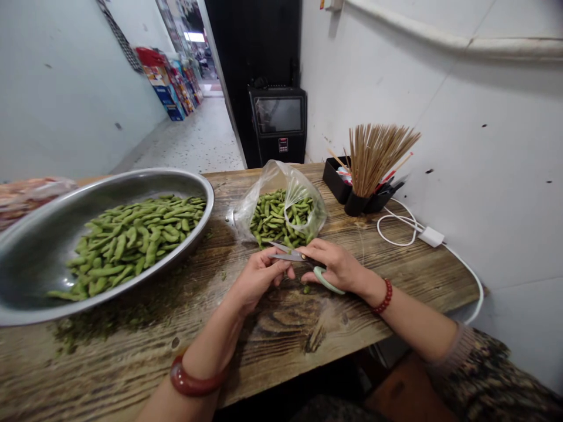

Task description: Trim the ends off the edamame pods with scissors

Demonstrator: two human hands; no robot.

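My right hand (341, 266) grips a pair of scissors (329, 281) with pale green handles, its blades parted and pointing left. Close to the blades, the fingers of my left hand (257, 278) are pinched together; whatever they hold is hidden. Just beyond both hands lies a clear plastic bag (275, 171), its mouth toward me, with green edamame pods (272, 212) inside. To the left stands a large oval steel basin (35, 249) holding a heap of edamame pods (143, 237). A few small green bits (307, 289) lie on the wood below the scissors.
Trimmed green scraps (105, 322) lie along the basin's near side on the wooden table (281, 340). At the back right are a black holder (338, 181) with wooden skewers (378, 158) and a white cable with an adapter (431, 236). A wall borders the right side.
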